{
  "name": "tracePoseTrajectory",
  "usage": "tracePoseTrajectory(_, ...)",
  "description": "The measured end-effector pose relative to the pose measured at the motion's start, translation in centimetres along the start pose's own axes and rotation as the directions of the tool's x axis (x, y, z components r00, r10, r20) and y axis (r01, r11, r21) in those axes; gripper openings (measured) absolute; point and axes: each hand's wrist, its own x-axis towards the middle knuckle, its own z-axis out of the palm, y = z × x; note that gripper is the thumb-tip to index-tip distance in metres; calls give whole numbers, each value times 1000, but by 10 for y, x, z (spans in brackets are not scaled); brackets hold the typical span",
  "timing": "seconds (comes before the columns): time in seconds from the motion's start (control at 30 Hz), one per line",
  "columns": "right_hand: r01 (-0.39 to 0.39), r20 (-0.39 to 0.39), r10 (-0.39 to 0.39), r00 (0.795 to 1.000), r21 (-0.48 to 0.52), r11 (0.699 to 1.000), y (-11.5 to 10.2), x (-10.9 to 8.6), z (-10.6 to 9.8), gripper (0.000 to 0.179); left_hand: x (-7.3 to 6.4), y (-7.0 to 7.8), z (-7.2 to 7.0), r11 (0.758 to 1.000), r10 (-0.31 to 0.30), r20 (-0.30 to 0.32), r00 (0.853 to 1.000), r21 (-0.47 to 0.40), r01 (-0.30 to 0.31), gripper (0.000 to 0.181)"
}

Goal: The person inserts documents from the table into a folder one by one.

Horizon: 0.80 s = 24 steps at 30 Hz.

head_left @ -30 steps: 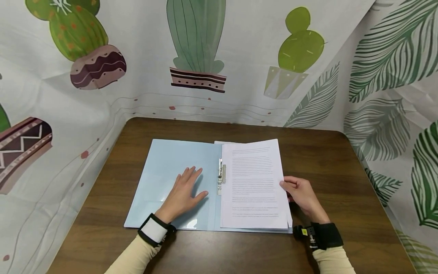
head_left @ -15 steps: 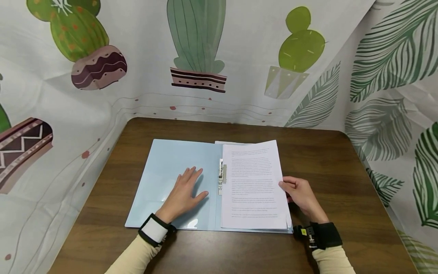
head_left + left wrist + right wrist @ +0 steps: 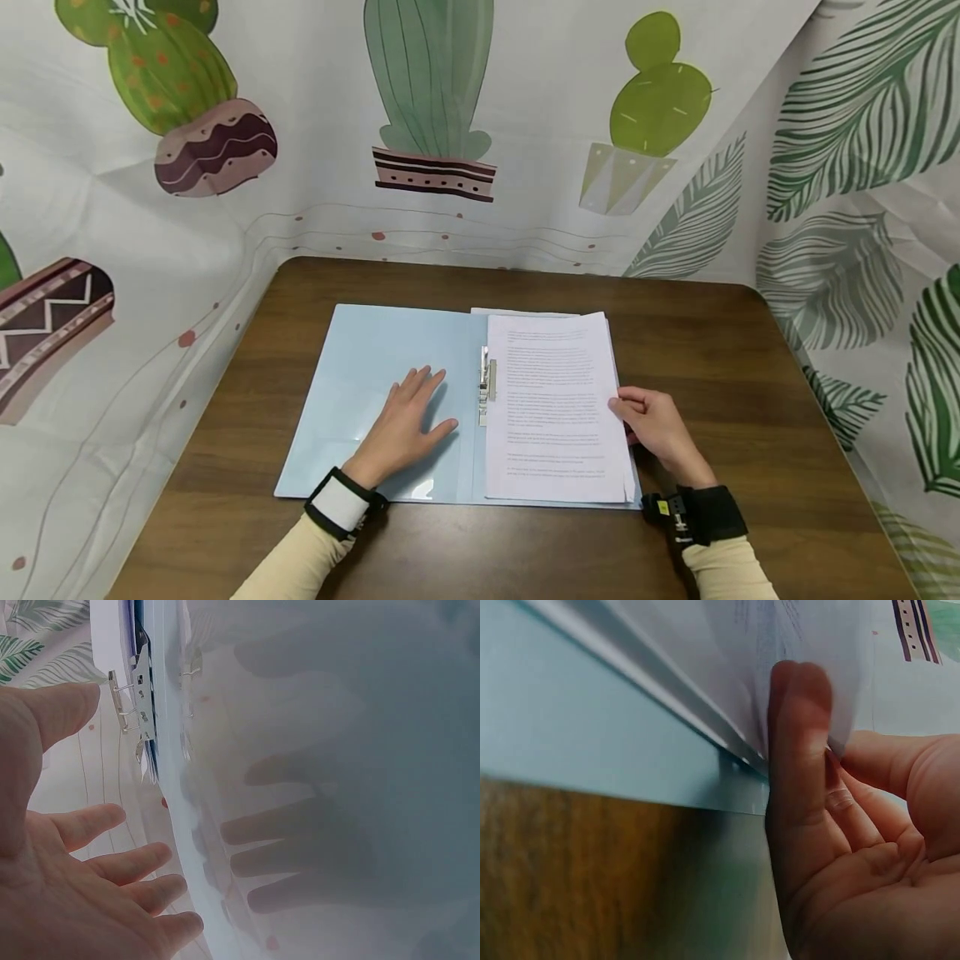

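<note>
A light blue ring binder (image 3: 390, 342) lies opened flat on the table. Its metal clip (image 3: 487, 385) runs along the spine, and printed sheets of paper (image 3: 555, 400) are stacked on its right half. At the stack's right edge my right hand (image 3: 660, 425) pinches sheets between thumb and fingers; in the right wrist view the fingers (image 3: 802, 735) are behind the raised paper and the thumb is on the other face. My left hand (image 3: 401, 425) is spread over the binder's left cover, palm down, its reflection showing on the glossy plastic in the left wrist view.
The brown wooden table (image 3: 480, 554) extends around the binder on all sides. A white cloth printed with cacti and leaves (image 3: 540, 100) hangs behind the table and along its sides. Both wrists wear black straps with small cameras.
The top sheets' upper right corner has shifted slightly left and down, baring more of the sheets beneath. My right hand has moved slightly left with the edge. The left hand stays put.
</note>
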Motion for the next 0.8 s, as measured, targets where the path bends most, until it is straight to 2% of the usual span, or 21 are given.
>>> tracePoseTrajectory(0.2, 34, -19, -38, 999, -160, 986, 1, 0, 3, 42, 0, 0, 1, 1000, 7, -3, 1000, 2, -7, 77)
tracePoseTrajectory(0.4, 84, -42, -107, 993, -374, 924, 1, 0, 6, 43, -1, 0, 1, 1000, 9, 7, 1000, -4, -9, 78)
tracePoseTrajectory(0.5, 107, -43, -136, 990, -405, 908, 1, 0, 7, 44, -1, 0, 0, 1000, 12, 8, 1000, -7, -12, 78)
tracePoseTrajectory(0.8, 96, -48, -129, 991, -423, 901, 0, 0, 10, 51, -3, 0, -1, 1000, 1, 19, 1000, -25, -1, 77)
